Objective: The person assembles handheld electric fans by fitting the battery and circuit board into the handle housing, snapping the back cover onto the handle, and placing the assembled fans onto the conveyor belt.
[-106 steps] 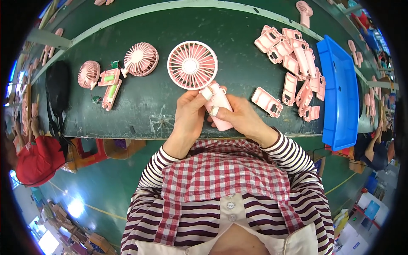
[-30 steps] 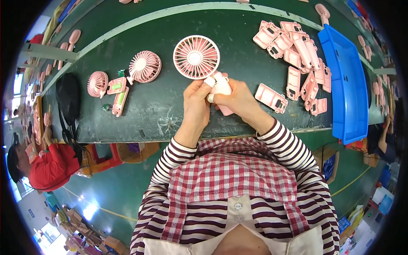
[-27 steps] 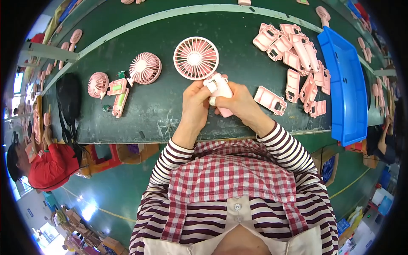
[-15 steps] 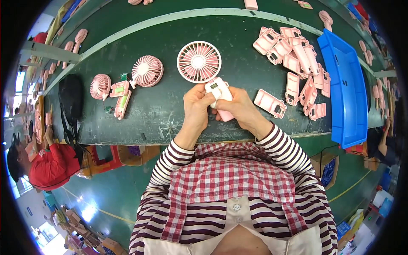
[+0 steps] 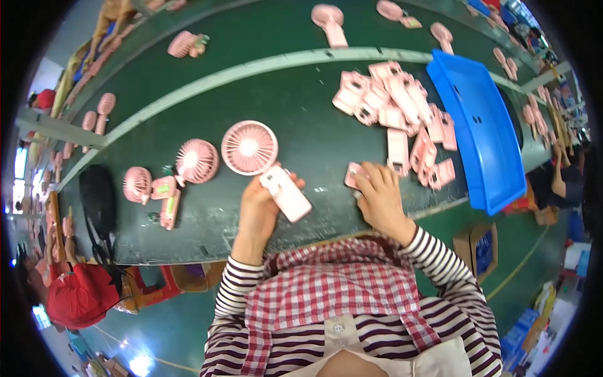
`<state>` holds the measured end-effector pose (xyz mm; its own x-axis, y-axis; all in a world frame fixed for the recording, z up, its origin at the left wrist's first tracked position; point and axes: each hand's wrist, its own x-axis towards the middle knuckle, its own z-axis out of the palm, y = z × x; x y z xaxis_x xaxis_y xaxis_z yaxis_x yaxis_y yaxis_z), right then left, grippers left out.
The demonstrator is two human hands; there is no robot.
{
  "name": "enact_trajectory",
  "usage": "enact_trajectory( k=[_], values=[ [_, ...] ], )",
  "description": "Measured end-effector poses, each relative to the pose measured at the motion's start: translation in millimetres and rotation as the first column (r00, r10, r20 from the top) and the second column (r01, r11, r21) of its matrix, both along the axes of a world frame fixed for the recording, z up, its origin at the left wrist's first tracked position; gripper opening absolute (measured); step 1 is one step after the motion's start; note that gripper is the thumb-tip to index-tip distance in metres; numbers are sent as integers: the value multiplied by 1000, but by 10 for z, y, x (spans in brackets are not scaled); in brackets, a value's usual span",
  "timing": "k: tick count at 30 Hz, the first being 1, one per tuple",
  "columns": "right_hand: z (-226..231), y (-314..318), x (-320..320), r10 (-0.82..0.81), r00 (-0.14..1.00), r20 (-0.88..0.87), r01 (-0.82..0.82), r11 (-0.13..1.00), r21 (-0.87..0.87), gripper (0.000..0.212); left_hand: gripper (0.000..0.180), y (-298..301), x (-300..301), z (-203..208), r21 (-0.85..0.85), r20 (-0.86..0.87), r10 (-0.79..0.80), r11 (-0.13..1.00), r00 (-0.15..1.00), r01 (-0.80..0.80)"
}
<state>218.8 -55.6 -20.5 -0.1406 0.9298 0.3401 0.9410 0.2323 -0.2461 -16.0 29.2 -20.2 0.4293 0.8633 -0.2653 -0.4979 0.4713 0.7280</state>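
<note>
In my left hand (image 5: pixel 256 207) lies a pink handheld fan (image 5: pixel 290 200). Its round caged head points away from me and its smooth handle rests across my fingers, slanting toward the right. My right hand (image 5: pixel 382 195) is over a pink handle shell (image 5: pixel 353 174) on the table, fingers bent and closed on it; much of the shell is covered. Left of the fan, two more fan heads (image 5: pixel 196 161) lie beside opened handle parts (image 5: pixel 164 188) with green pieces inside. A pile of pink handle shells (image 5: pixel 397 103) sits beyond my right hand.
A blue tray (image 5: pixel 483 138) stands at the right of the dark green table (image 5: pixel 301 147). A pale rail (image 5: pixel 251 61) crosses its far side, with more pink fans (image 5: pixel 330 24) behind. A black bag (image 5: pixel 97 201) lies at the left, near a person in red (image 5: pixel 81 295).
My right hand has left the fan and moved right onto a loose shell. The left hand keeps the fan, now turned with its plain side up. The view has shifted.
</note>
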Motion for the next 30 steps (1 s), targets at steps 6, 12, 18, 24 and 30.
enact_trajectory(
  k=[6,12,18,24,30],
  values=[
    [-162,438,-55,31,999,-33,-27,994,109,38,43,-4,-80,-8,-30,1,-111,993,994,111],
    [-47,865,-137,109,990,-93,-94,984,153,44,31,423,-250,502,34,-235,-40,998,971,49],
    [-132,1100,-199,103,975,-194,-58,973,225,45,36,1576,185,799,233,-719,70,962,692,144],
    [-167,1165,-144,114,938,-328,-68,987,149,41,44,2955,831,176,568,-770,424,796,476,210],
    [-238,1164,-20,78,926,-369,-47,994,95,38,54,3803,1236,71,679,-649,761,586,-12,443]
  ],
)
